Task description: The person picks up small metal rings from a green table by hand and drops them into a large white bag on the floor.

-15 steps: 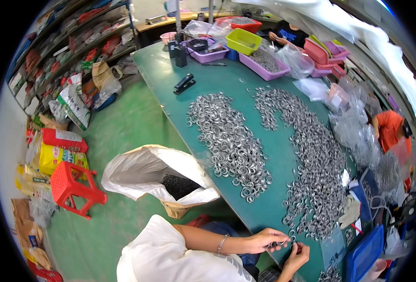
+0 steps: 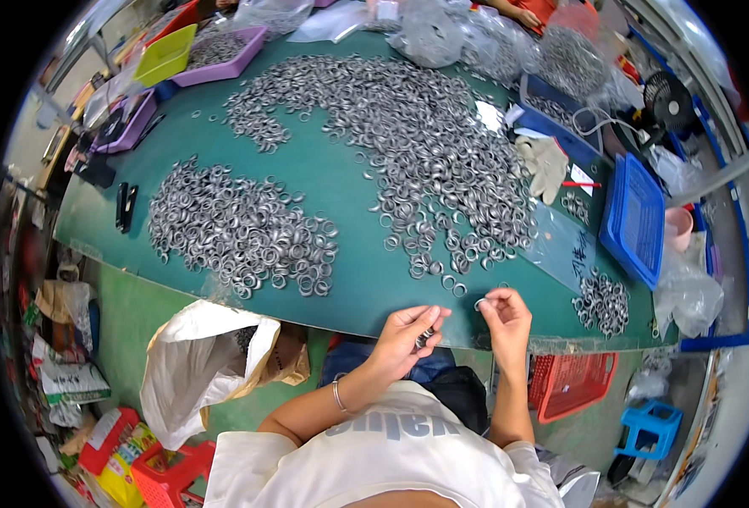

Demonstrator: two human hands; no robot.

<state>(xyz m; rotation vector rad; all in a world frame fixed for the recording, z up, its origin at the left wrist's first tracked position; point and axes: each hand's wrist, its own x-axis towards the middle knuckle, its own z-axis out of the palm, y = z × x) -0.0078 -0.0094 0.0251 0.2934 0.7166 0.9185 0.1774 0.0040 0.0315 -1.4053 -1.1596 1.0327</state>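
My left hand [image 2: 408,332] is at the near edge of the green table [image 2: 349,288], cupped around a small stack of metal rings [image 2: 425,337]. My right hand [image 2: 503,315] is just to its right, pinching a single silver ring [image 2: 479,302] between thumb and finger above the table edge. A wide spread of loose silver rings [image 2: 434,152] covers the table ahead, and a second pile of rings [image 2: 231,229] lies to the left. A small separate heap of rings [image 2: 601,303] sits to the right of my right hand.
A white sack [image 2: 201,364] stands open on the floor at my left. Blue trays [image 2: 637,216] and a work glove [image 2: 548,165] lie at the right. A red basket [image 2: 573,385] and a blue stool [image 2: 649,423] sit under the table; purple and yellow-green bins [image 2: 167,55] are far left.
The view has swung right and closer over the table. My hands stay together at the near edge, the right one now holding one ring apart from the left.
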